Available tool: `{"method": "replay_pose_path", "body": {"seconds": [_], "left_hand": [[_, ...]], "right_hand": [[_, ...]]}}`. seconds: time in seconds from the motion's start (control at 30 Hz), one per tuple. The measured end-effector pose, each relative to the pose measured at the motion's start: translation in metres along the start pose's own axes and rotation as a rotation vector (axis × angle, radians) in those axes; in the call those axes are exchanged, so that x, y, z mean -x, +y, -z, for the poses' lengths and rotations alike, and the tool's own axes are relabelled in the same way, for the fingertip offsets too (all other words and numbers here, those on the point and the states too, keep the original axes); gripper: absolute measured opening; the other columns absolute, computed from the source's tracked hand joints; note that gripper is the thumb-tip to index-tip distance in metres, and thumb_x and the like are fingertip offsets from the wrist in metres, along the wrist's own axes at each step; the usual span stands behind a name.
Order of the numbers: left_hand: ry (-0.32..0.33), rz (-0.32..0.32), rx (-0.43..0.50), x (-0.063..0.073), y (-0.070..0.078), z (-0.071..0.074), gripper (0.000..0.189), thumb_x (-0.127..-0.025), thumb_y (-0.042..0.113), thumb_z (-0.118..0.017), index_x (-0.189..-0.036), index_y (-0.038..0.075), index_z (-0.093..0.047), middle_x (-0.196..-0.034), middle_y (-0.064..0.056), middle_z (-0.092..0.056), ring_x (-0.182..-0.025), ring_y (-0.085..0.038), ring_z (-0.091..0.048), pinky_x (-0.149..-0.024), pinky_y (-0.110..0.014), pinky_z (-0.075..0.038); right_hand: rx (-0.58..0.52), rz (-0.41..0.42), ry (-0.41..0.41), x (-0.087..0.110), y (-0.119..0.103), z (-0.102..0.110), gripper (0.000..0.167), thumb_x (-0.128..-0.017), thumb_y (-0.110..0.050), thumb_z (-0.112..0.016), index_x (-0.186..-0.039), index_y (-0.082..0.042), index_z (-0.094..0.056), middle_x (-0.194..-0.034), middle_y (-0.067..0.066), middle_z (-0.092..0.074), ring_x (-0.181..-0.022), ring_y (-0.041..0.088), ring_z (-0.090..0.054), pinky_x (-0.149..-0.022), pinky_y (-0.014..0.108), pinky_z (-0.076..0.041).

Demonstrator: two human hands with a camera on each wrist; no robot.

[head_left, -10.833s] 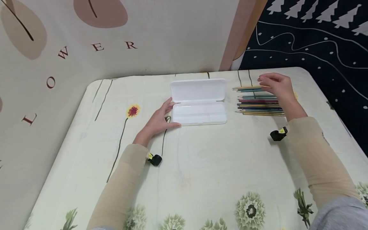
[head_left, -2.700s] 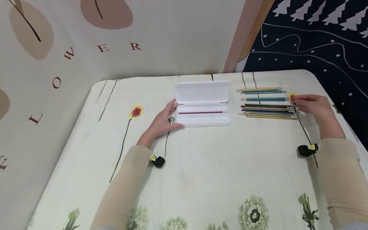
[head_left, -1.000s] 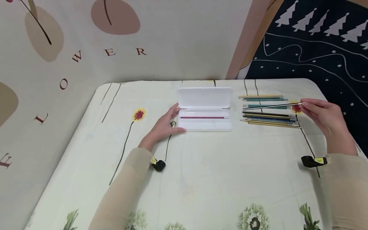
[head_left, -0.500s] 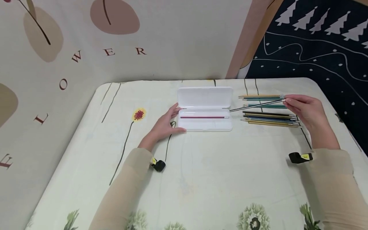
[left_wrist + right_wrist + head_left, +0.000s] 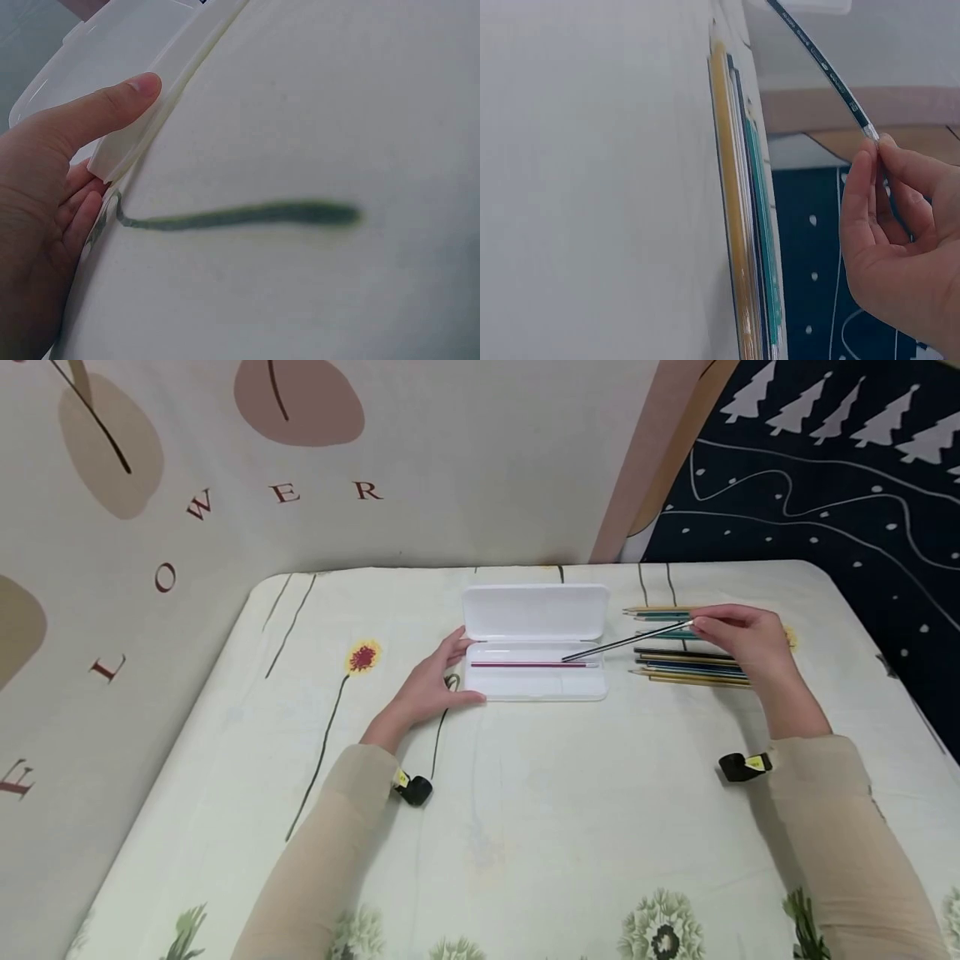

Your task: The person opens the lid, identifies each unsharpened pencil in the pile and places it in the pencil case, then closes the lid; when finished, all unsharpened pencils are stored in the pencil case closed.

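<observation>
Near the table's [image 5: 525, 802] far edge, the left hand [image 5: 425, 687] gripped the case [image 5: 536, 683], and the right hand [image 5: 746, 639] pinched a pencil [image 5: 630, 641], slanted over the case, whose lettering [image 5: 821, 64] only the right wrist view showed.

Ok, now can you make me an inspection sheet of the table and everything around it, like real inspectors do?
Surface: pale, flower-patterned cloth.
Job's things: white case, lid open, with one dark red pencil lying in it; other pencils lie side by side to the right.
Clutter: nothing seen.
Hands: left hand holds the case's left end; right hand pinches a dark pencil, tilted, its far end over the case (touching or not, can't tell).
Cables: nothing seen.
Surroundings: pale backdrop with printed letters; dark tree-patterned backdrop at right.
</observation>
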State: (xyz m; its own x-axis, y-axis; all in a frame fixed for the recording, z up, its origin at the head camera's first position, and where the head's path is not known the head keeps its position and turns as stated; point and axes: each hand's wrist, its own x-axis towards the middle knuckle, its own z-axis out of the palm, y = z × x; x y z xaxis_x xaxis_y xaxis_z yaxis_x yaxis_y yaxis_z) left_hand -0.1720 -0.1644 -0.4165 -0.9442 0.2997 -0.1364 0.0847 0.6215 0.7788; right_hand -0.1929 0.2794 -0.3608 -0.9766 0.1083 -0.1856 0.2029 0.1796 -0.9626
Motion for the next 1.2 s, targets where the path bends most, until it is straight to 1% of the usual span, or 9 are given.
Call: {"method": "replay_pose_path", "body": {"seconds": [0.1,0.23,0.47,0.57,0.73,0.87,1.03,1.1,1.2], "left_hand": [[0.000,0.001,-0.004,-0.001,-0.001,0.000,0.117,-0.075,0.041,-0.087,-0.162,0.023,-0.010,-0.162,0.002,-0.036,-0.149,-0.021,-0.037,-0.126,-0.042,-0.027],[-0.002,-0.004,-0.009,-0.002,-0.002,0.000,0.117,-0.076,0.040,-0.087,-0.162,0.022,-0.009,-0.161,0.002,-0.036,-0.149,-0.022,-0.037,-0.125,-0.042,-0.028],[0.001,-0.018,-0.016,-0.002,-0.001,0.000,0.117,-0.075,0.039,-0.087,-0.161,0.021,-0.010,-0.161,0.001,-0.037,-0.148,-0.022,-0.039,-0.125,-0.042,-0.028],[0.002,-0.017,-0.016,-0.002,-0.002,0.000,0.117,-0.075,0.039,-0.087,-0.161,0.021,-0.010,-0.161,0.001,-0.037,-0.148,-0.022,-0.039,-0.125,-0.042,-0.029],[0.002,-0.016,-0.017,-0.001,-0.002,0.000,0.117,-0.075,0.039,-0.087,-0.161,0.022,-0.010,-0.161,0.001,-0.037,-0.148,-0.022,-0.039,-0.125,-0.042,-0.029],[0.004,-0.010,-0.014,-0.001,-0.002,-0.001,0.117,-0.075,0.039,-0.087,-0.161,0.022,-0.010,-0.161,0.001,-0.037,-0.148,-0.022,-0.039,-0.125,-0.042,-0.028],[0.003,-0.014,-0.018,-0.001,-0.002,-0.001,0.116,-0.076,0.039,-0.086,-0.162,0.022,-0.010,-0.161,0.001,-0.036,-0.148,-0.022,-0.038,-0.125,-0.041,-0.029],[0.005,-0.022,-0.020,-0.001,-0.002,-0.001,0.116,-0.076,0.039,-0.086,-0.162,0.021,-0.010,-0.161,0.001,-0.036,-0.148,-0.022,-0.039,-0.125,-0.041,-0.029],[0.006,-0.027,-0.024,-0.001,-0.002,-0.001,0.116,-0.077,0.038,-0.086,-0.162,0.020,-0.010,-0.161,0.000,-0.037,-0.148,-0.023,-0.039,-0.125,-0.041,-0.029]], "right_hand": [[0.090,0.012,-0.034,-0.001,0.001,-0.008,0.015,-0.089,-0.031,-0.072,-0.103,-0.027,-0.078,-0.096,-0.024,-0.066,-0.086,-0.008,-0.066,-0.081,0.009,-0.056],[0.126,0.041,-0.076,-0.002,0.001,-0.018,0.015,-0.092,-0.030,-0.070,-0.104,-0.026,-0.078,-0.098,-0.025,-0.065,-0.087,-0.009,-0.065,-0.082,0.009,-0.056],[0.094,0.090,-0.172,-0.006,0.000,-0.035,0.015,-0.093,-0.022,-0.070,-0.105,-0.022,-0.079,-0.095,-0.026,-0.069,-0.089,-0.006,-0.067,-0.080,0.009,-0.056],[0.108,0.107,-0.195,-0.008,0.000,-0.043,0.014,-0.093,-0.021,-0.071,-0.105,-0.022,-0.079,-0.093,-0.025,-0.071,-0.089,-0.006,-0.067,-0.079,0.010,-0.056],[0.105,0.156,-0.246,-0.009,0.001,-0.054,0.014,-0.092,-0.015,-0.072,-0.104,-0.015,-0.079,-0.091,-0.022,-0.072,-0.085,-0.005,-0.068,-0.077,0.010,-0.057],[0.095,0.152,-0.290,-0.007,0.000,-0.062,0.014,-0.092,-0.010,-0.071,-0.104,-0.009,-0.078,-0.089,-0.019,-0.073,-0.084,-0.004,-0.068,-0.076,0.011,-0.057],[0.183,0.153,-0.331,-0.006,-0.001,-0.069,0.021,-0.093,-0.013,-0.070,-0.111,-0.003,-0.075,-0.087,-0.021,-0.072,-0.083,-0.005,-0.066,-0.074,0.012,-0.056],[0.233,0.177,-0.349,-0.006,-0.001,-0.071,0.027,-0.093,-0.015,-0.071,-0.115,0.000,-0.073,-0.089,-0.022,-0.071,-0.082,-0.005,-0.064,-0.072,0.012,-0.054],[0.291,0.207,-0.348,-0.006,0.000,-0.076,0.029,-0.092,-0.015,-0.072,-0.116,0.002,-0.072,-0.090,-0.023,-0.070,-0.081,-0.004,-0.061,-0.070,0.013,-0.052]]}}
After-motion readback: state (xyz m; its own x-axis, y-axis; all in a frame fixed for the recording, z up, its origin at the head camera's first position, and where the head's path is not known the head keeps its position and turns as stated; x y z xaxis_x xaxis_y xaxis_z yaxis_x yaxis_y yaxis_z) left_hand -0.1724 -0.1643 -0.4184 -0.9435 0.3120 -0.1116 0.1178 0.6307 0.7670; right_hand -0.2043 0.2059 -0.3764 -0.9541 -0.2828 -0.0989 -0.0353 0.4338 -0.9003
